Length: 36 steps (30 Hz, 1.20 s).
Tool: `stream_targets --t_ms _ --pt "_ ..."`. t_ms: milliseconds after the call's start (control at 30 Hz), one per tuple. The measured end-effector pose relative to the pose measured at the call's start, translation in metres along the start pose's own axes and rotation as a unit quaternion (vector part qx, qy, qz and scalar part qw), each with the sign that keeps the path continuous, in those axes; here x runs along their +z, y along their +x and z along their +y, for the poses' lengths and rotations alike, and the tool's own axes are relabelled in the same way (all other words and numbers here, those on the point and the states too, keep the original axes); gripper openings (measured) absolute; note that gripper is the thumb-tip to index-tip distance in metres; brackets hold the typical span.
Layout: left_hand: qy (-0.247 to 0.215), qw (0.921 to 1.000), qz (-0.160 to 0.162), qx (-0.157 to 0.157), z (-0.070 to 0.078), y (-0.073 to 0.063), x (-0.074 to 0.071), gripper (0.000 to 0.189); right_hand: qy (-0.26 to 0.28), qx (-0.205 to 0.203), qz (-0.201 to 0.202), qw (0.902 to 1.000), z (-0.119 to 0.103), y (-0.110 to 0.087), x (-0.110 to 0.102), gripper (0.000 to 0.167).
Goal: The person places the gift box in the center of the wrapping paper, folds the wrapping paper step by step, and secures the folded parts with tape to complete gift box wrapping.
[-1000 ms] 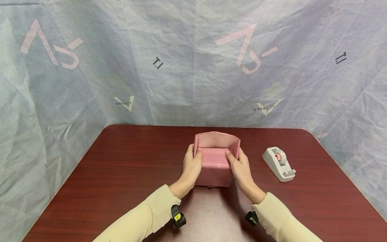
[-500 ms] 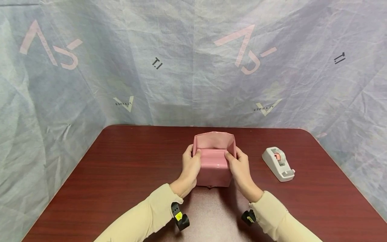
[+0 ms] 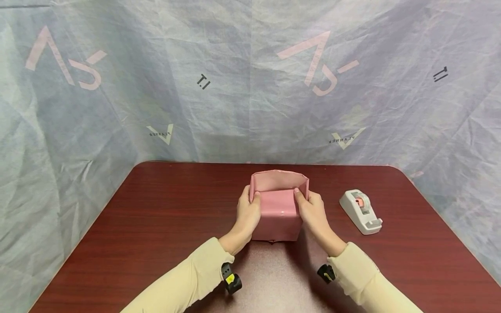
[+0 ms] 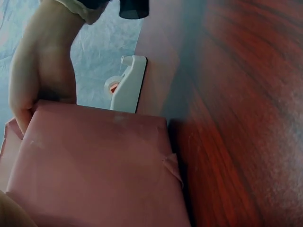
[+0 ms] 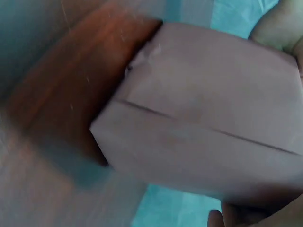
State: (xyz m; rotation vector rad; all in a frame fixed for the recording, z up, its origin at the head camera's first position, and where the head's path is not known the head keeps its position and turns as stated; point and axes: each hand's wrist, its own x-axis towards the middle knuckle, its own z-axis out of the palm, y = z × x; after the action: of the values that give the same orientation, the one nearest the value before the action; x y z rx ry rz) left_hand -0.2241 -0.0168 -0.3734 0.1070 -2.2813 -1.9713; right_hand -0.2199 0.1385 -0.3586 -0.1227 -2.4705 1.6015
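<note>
A boxy pink paper package [image 3: 278, 217] stands on the table between my hands, its top open. The far paper wall [image 3: 278, 180] rises above the near one. My left hand [image 3: 247, 217] grips the left side with the thumb on the near face by the top edge. On the opposite side, my right hand [image 3: 313, 215] holds it the same way, thumb at the top edge and fingers behind. A small folded paper flap [image 4: 173, 168] sticks out at the package's bottom edge in the left wrist view. A long paper seam [image 5: 208, 127] crosses its side in the right wrist view.
A white tape dispenser [image 3: 361, 212] with an orange-cored roll sits to the right of the package on the dark red wooden table [image 3: 176, 200]. Hanging grey-blue cloth [image 3: 219, 108] with printed marks encloses the back and sides.
The package's right side narrowed inward half a second ago and is wider again now. My right thumb has slid up to its top edge, the right hand shifting slightly outward. The left hand barely moved.
</note>
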Motion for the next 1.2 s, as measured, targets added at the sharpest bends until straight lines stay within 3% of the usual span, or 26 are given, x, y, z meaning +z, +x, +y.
stream_targets --t_ms 233,433,600,800,1033,1200 --pt "0.015 0.9999 0.0 0.002 0.0 0.0 -0.001 0.015 -0.096 -0.074 -0.02 0.9924 -0.003 0.006 -0.008 0.042" --pt "0.023 0.9997 -0.002 0.003 -0.001 0.001 -0.001 0.016 -0.108 -0.1 -0.031 0.9886 -0.003 0.008 -0.011 0.042" --pt "0.025 0.9997 -0.001 0.004 -0.002 0.002 -0.002 0.017 -0.101 -0.075 -0.035 0.9914 -0.003 0.009 -0.011 0.048" --pt "0.003 0.9999 -0.009 -0.004 -0.001 0.001 -0.002 0.013 -0.102 -0.055 -0.057 0.9917 0.005 0.009 -0.004 0.029" --pt "-0.017 0.9995 -0.013 -0.022 -0.001 0.002 -0.003 0.021 -0.018 0.018 -0.033 0.9991 0.007 0.006 0.004 0.025" --pt "-0.042 0.9983 -0.027 -0.029 0.0 0.004 -0.004 0.027 0.005 0.032 -0.031 0.999 0.007 0.005 0.004 0.025"
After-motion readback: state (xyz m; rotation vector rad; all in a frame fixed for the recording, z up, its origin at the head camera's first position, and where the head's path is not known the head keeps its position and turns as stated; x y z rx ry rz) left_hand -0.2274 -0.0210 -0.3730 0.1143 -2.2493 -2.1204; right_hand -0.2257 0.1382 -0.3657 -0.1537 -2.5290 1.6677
